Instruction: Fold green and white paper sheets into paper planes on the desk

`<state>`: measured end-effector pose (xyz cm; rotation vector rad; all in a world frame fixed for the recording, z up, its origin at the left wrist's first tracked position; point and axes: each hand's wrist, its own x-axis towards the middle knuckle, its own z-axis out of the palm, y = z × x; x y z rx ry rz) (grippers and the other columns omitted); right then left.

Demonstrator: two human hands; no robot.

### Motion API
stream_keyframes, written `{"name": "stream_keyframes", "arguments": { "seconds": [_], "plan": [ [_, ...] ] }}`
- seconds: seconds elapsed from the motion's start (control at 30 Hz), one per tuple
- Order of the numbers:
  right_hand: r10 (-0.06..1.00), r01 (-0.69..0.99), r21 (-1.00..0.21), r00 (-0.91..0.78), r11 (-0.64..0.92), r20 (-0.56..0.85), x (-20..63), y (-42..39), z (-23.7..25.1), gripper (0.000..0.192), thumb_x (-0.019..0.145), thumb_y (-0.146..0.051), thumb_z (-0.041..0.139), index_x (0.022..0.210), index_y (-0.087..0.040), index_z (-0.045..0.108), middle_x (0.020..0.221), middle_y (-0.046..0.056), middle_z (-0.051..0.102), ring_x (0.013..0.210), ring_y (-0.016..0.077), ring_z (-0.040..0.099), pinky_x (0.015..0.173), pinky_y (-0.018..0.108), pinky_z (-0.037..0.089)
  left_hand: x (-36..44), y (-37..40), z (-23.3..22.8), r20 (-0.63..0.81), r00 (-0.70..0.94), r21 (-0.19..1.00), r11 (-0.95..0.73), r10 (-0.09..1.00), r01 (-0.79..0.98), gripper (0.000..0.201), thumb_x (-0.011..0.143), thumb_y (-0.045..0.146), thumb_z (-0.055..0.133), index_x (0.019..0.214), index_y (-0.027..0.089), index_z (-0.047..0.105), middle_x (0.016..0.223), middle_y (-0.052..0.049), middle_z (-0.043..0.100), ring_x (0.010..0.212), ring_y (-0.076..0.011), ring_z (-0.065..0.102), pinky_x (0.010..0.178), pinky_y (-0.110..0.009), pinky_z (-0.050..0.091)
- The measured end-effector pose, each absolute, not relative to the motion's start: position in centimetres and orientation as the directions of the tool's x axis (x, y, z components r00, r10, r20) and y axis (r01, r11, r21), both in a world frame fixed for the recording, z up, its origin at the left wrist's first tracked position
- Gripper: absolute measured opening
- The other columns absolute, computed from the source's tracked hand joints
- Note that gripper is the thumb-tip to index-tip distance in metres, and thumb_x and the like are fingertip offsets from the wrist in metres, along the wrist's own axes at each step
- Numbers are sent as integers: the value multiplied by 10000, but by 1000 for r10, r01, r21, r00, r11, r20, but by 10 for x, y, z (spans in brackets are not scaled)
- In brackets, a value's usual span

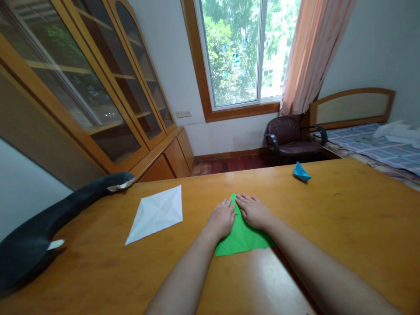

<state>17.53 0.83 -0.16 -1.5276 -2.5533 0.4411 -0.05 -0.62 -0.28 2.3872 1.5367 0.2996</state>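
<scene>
Daylight from a tall wood-framed window (244, 52), green with trees outside, fills a bedroom where a peach curtain (311, 52) hangs at the right of the glass and a long glass-fronted wooden cabinet (82, 87) runs down the left wall. Against the right wall stands a bed (377, 144) with a checked cover and a curved wooden headboard, and between it and the window sits a dark red armchair (290, 138). Filling the foreground is a broad wooden table (344, 218), its varnished top catching the light. Along its left edge lies a black-and-white plush whale (42, 223), its head pointing toward the cabinet. A white sheet of paper (157, 213), creased and lying flat in a diamond shape, rests to the left of the person's arms, well apart from them. At the table's centre lies a green sheet of paper (241, 238), folded to a point that faces away from the person, its wide end nearest the body. Both bare hands press flat on its upper half: the left hand (223, 218) on the left flap, the right hand (252, 211) on the right flap, fingers stretched out, close together and palms down, the fingertips of the two hands nearly meeting at the paper's tip. Farther back on the right, near the table's far edge, sits a small blue paper boat (301, 172).
</scene>
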Motion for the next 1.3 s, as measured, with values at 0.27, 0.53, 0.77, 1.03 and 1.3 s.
{"name": "stream_keyframes", "arguments": {
  "seconds": [0.27, 0.53, 0.77, 1.03, 1.3],
  "plan": [
    [879, 839, -318, -475, 441, -35, 175, 9, -3, 557, 942, -311, 291, 1476, -170, 366, 1549, 69, 297, 1426, 263, 271, 1145, 506, 201, 3, -7, -8, 31, 398, 291, -389, 917, 874, 463, 936, 282, 410, 1365, 146, 520, 1494, -133, 399, 1395, -311, 341, 1145, -457, 299],
    [879, 841, -312, -476, 443, -35, 175, 10, -3, 556, 942, -313, 292, 1477, -178, 366, 1551, 68, 294, 1428, 259, 266, 1146, 505, 198, 4, -8, -7, 21, 399, 286, -388, 917, 876, 451, 936, 288, 412, 1354, 167, 533, 1496, -116, 403, 1401, -290, 337, 1148, -442, 301],
    [878, 840, -306, -478, 448, -25, 174, 9, -3, 561, 940, -312, 282, 1473, -159, 371, 1547, 67, 298, 1422, 271, 279, 1141, 520, 216, 6, -9, -6, 15, 413, 225, -406, 910, 886, 451, 956, 304, 381, 1359, 162, 527, 1494, -115, 407, 1396, -286, 347, 1136, -435, 324],
    [875, 838, -300, -483, 456, -19, 174, 9, -2, 564, 936, -315, 288, 1471, -161, 378, 1545, 64, 305, 1421, 271, 281, 1141, 515, 222, 5, -9, -6, 19, 429, 171, -425, 903, 889, 450, 970, 312, 366, 1364, 159, 519, 1491, -117, 411, 1389, -284, 358, 1129, -430, 339],
    [875, 835, -313, -483, 453, -21, 174, 8, -1, 563, 938, -317, 283, 1472, -163, 376, 1544, 68, 306, 1424, 275, 275, 1141, 526, 215, 5, -9, -5, 24, 425, 190, -422, 905, 887, 447, 967, 310, 380, 1359, 150, 526, 1484, -129, 419, 1388, -286, 361, 1135, -423, 330]
  ]
}}
